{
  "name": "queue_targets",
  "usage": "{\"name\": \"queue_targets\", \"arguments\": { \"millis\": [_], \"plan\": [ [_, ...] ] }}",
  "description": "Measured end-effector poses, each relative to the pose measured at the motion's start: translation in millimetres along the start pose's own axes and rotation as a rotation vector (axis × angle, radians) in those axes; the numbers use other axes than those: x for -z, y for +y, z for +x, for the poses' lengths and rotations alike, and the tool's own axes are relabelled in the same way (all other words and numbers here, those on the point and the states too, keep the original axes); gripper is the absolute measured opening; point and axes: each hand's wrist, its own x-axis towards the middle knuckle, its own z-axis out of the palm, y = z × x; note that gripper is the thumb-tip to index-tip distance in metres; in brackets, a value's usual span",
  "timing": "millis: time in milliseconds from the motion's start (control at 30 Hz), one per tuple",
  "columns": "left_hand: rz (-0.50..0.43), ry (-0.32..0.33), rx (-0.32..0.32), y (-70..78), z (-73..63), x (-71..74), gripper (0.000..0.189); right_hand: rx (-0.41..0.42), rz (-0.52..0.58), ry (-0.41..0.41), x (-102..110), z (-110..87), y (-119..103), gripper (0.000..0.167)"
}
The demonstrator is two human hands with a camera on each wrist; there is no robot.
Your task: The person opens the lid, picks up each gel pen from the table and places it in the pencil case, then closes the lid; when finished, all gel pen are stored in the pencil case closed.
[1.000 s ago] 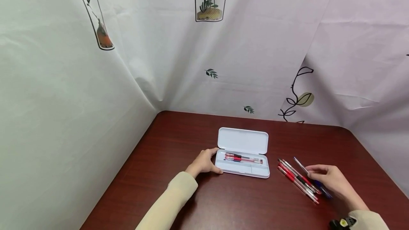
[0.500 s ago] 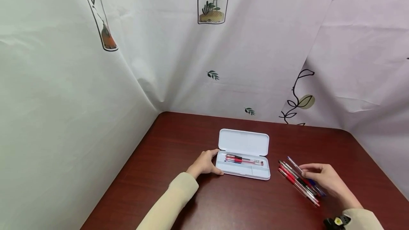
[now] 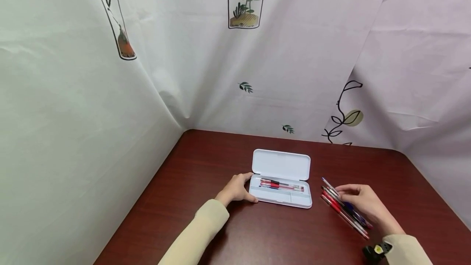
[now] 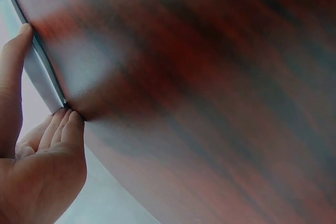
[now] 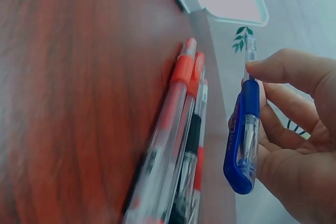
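The white pen case (image 3: 270,194) lies open, set back from the table's far edge, its lid (image 3: 281,164) folded toward that edge and a strip of wood between them. The left hand (image 3: 235,188) spans the case's left end, thumb at the near corner and fingers at the far one, gripping it. A few pens (image 3: 281,185) lie in the case's far compartment. Beyond its right end comes a gap of tabletop, then loose pens (image 5: 176,93) with red and black parts, bunched diagonally. Beside and over them the right hand (image 3: 362,200) pinches a blue pen (image 5: 251,98) between thumb and fingertips; the right wrist view shows it apart from the bunch. Wood stretches wide on the near side. The table (image 3: 294,232) is dark reddish, grained and glossy, its far corners rounded; pale cloth (image 3: 305,52) with plant prints hangs behind and along the left.
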Motion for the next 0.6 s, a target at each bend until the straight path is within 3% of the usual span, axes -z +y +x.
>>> {"name": "queue_targets", "arguments": {
  "millis": [100, 333, 600],
  "plan": [
    [0.003, 0.002, -0.004, 0.2, 0.0, 0.1, 0.091, 0.022, -0.037, 0.020, -2, 3.4, -4, 0.032],
    [-0.001, 0.004, 0.000, -0.5, 0.5, -0.1, 0.090, 0.046, 0.007, 0.018, -11, 12.6, -12, 0.030],
    [0.001, 0.004, 0.002, -1.2, 0.7, -0.8, 0.091, 0.094, -0.075, -0.007, -21, 20.8, -20, 0.029]
  ]
}}
